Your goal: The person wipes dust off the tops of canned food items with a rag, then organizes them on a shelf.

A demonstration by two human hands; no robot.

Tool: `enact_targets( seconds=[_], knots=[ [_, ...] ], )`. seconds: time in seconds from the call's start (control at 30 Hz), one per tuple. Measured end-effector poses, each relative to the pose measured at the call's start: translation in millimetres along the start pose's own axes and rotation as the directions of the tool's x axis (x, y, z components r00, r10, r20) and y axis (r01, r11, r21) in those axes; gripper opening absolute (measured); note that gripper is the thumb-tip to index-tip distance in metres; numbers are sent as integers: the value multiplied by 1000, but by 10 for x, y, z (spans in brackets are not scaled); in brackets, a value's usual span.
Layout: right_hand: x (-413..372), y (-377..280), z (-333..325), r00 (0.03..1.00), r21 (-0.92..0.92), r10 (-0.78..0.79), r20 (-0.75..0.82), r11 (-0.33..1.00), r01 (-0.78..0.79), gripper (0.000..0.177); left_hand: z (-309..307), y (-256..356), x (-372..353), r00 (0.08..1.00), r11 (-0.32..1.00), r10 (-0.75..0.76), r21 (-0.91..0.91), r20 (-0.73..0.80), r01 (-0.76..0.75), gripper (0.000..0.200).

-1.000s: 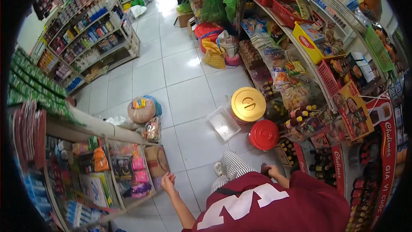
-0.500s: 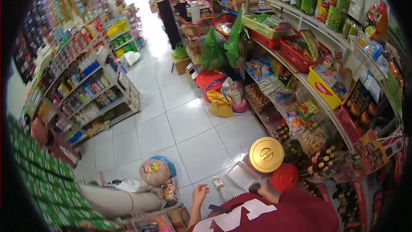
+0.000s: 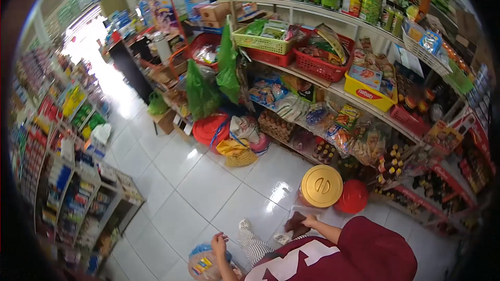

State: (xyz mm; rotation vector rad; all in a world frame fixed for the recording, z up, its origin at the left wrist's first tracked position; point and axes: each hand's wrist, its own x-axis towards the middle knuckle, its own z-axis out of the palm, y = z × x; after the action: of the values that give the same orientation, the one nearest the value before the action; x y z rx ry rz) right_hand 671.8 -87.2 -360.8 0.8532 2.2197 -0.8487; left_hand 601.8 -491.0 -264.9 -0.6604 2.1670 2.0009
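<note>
My right hand (image 3: 311,221) is closed on a brown cloth (image 3: 296,225) that hangs over the floor in front of my legs. Just beyond it stands a bin with a gold lid (image 3: 321,186), and a red lidded container (image 3: 352,196) sits to its right. Something clear and plastic (image 3: 312,210) shows at the foot of the gold-lidded bin, partly hidden. My left hand (image 3: 219,242) holds nothing, its fingers loosely bent and apart. Below that hand lies a round, wrapped pinkish-brown bundle (image 3: 205,265) with a yellow label, beside a blue bag (image 3: 200,250).
Shelves with baskets, a yellow crate (image 3: 370,92) and tins line the right side. Green bags (image 3: 202,91) hang near a red tub (image 3: 211,130) and a yellow net sack (image 3: 237,152) on the tiled floor (image 3: 203,192). Another stocked shelf (image 3: 78,192) stands left.
My view has swung to the right. The right hand has lifted the brown cloth out beside the gold-lidded bin, where it now shows plainly. My left hand stays empty.
</note>
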Motion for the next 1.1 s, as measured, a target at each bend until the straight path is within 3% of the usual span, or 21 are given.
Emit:
enact_targets(
  seconds=[0.07,0.1,0.17,0.2,0.3,0.33,0.4,0.5,0.63,0.67,0.73,0.8,0.83,0.87,0.9,0.93,0.97,1.0,1.03,1.1],
  knots=[
    [-72,49,66,991,-3,-60,-119,998,60,34,-76,82,304,992,996,-80,45,96,76,21],
    [147,281,299,996,-27,-10,-90,1000,7,52,-129,110,426,986,990,-118,85,115,108,21],
    [-83,120,390,981,67,89,-173,995,-79,67,-320,101,772,980,981,-148,148,130,128,21],
    [-263,-7,298,967,106,137,-216,988,-116,76,-379,51,956,982,980,-139,162,129,118,21],
    [-621,-631,144,959,224,248,-140,951,-213,99,-486,54,1529,982,944,-147,314,119,103,22],
    [-597,-739,237,930,179,237,-281,965,-191,99,-444,123,1699,983,918,-144,386,117,89,22],
    [-630,-1097,205,903,361,378,-202,886,-290,95,-322,335,2065,979,916,-118,398,164,44,22],
    [-646,-1309,55,939,268,281,-197,937,-224,95,148,702,2565,961,904,-76,425,266,-46,22],
    [-369,-1027,91,839,421,381,-388,883,-206,90,1172,1059,3082,906,849,-50,495,420,-183,22],
    [-290,-989,109,746,513,480,-461,830,-216,81,1513,1192,3133,882,833,-12,493,471,-252,22],
    [-49,-730,52,783,624,613,-104,653,-428,61,2235,1491,3059,826,791,42,486,562,-371,21],
    [196,-526,-207,740,697,661,-125,589,-409,57,3020,1512,3053,759,775,147,403,635,-487,21],
    [264,-447,-364,716,729,685,-130,556,-399,55,3423,2068,2686,631,616,56,470,774,-631,23],
    [298,-400,-464,693,759,710,-127,519,-393,54,3831,2211,2474,604,587,73,455,794,-669,25],
    [321,-385,-553,669,788,734,-121,481,-385,52,4244,2405,2268,487,591,87,348,869,-727,25],
    [376,-352,-684,642,816,756,-124,446,-368,51,4682,2332,2203,377,647,242,140,894,-749,23],
    [372,-349,-847,642,878,730,-234,442,-183,54,4998,2856,1801,116,511,416,-127,902,-850,19],
    [485,-251,-973,618,877,754,-223,431,-210,55,5237,3324,1411,147,461,338,-27,929,-887,16],
    [600,-145,-1073,594,876,778,-206,417,-243,56,5496,3547,1136,103,385,566,-152,818,-910,15],
    [635,-25,-1201,598,877,791,-131,374,-303,59,5745,4320,497,-32,206,772,-297,635,-932,22]
  ],
)
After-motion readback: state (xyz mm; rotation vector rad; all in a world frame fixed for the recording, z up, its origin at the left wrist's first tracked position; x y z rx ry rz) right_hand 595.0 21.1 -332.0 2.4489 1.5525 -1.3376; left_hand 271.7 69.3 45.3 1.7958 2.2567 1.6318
